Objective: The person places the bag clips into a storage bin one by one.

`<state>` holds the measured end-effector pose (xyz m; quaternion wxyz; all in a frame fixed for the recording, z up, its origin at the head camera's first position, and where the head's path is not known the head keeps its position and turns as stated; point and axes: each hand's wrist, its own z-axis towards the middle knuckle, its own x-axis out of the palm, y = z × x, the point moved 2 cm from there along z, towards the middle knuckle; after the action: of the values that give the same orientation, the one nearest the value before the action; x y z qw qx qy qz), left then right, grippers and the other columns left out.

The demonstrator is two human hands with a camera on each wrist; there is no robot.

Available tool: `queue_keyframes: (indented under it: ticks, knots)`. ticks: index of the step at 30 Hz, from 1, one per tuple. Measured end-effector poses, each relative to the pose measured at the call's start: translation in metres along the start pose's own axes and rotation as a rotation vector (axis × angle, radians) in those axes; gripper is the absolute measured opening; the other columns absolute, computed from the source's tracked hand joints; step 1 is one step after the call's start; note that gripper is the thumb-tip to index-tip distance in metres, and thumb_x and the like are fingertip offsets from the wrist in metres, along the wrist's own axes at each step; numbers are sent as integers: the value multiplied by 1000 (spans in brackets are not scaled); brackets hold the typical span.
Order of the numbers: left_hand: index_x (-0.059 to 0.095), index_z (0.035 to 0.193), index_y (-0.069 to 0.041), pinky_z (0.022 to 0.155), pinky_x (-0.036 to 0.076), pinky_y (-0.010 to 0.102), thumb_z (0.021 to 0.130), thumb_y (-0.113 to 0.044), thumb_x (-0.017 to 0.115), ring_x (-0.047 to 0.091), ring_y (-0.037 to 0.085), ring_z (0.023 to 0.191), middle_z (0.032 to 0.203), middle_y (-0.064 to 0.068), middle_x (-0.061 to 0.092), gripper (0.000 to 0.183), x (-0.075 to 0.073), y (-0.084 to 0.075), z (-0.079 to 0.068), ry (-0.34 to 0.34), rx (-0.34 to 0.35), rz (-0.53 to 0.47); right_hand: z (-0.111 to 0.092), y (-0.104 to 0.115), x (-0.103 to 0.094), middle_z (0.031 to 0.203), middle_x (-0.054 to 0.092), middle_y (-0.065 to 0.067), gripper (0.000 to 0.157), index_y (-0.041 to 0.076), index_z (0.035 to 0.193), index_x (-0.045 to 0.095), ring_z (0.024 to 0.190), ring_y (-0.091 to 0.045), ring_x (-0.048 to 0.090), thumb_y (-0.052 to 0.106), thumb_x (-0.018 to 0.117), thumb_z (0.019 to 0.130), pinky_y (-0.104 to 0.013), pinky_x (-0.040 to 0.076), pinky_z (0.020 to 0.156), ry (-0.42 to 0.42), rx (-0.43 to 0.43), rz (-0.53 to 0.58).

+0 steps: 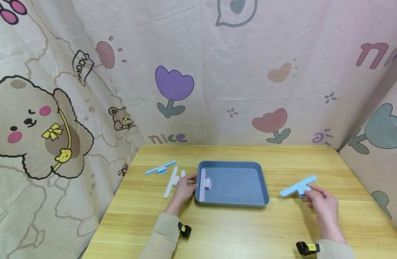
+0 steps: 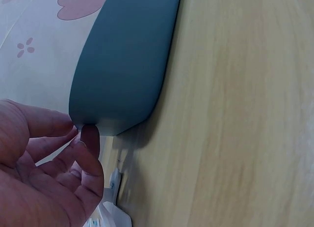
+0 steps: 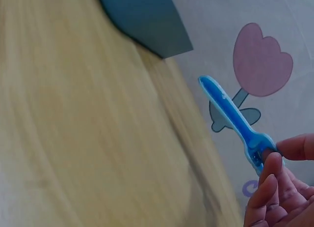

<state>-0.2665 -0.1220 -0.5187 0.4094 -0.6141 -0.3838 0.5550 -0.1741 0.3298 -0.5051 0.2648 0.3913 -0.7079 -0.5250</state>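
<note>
A grey-blue rectangular tray [image 1: 240, 185] stands on the table with a pale purple sealing clip [image 1: 202, 185] lying along its left end. My left hand [image 1: 184, 190] pinches the tray's left wall between thumb and fingers, seen close up at the tray corner [image 2: 110, 99] in the left wrist view. To the right of the tray, my right hand [image 1: 323, 205] holds a light blue sealing clip [image 1: 295, 187] by its handle tabs, above the table. In the right wrist view the long bar of this blue clip [image 3: 228, 111] points away from the fingertips.
Left of the tray lie a white clip [image 1: 168, 187] and another white clip [image 1: 183, 173], partly hidden by my left hand. Farther back is a second blue clip [image 1: 160, 168]. A printed curtain [image 1: 218, 118] hangs behind the wooden table [image 1: 237, 230] and along both sides.
</note>
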Motion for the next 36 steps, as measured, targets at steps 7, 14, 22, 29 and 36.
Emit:
queue_keyframes:
  ticks: [7,14,22,29,36]
  knots:
    - [60,129,4,65,50,30,88,10,59,55,16,72,117,17,60,41,-1,-1,-1,1,-3,-8,-1,8,9,77,66,6,11,17,94,68,68,-9,62,9,72,88,-23,52,58,54,-16,62]
    - [60,129,3,65,49,30,88,10,59,55,17,72,117,17,60,41,-1,-1,-1,2,-9,-11,-5,17,28,75,67,6,16,23,86,73,65,-8,60,7,70,90,-21,50,56,231,-40,169]
    - [60,130,3,66,49,29,89,10,59,55,17,74,118,17,60,41,0,-2,-2,-1,-8,-7,-11,24,55,77,67,5,12,23,93,73,67,-7,59,12,68,92,-21,50,58,351,-68,131]
    - [60,129,3,64,49,28,88,10,59,54,16,73,117,17,61,41,0,-2,-2,-7,-7,-6,-17,28,81,78,67,3,14,13,106,70,66,-8,57,9,66,93,-20,49,58,424,-100,81]
    - [60,129,4,63,48,27,88,10,59,54,16,72,116,17,61,42,0,-2,-1,-7,-2,-1,-21,27,108,80,64,5,44,-9,132,54,68,-9,56,11,65,94,-21,49,58,456,-128,-45]
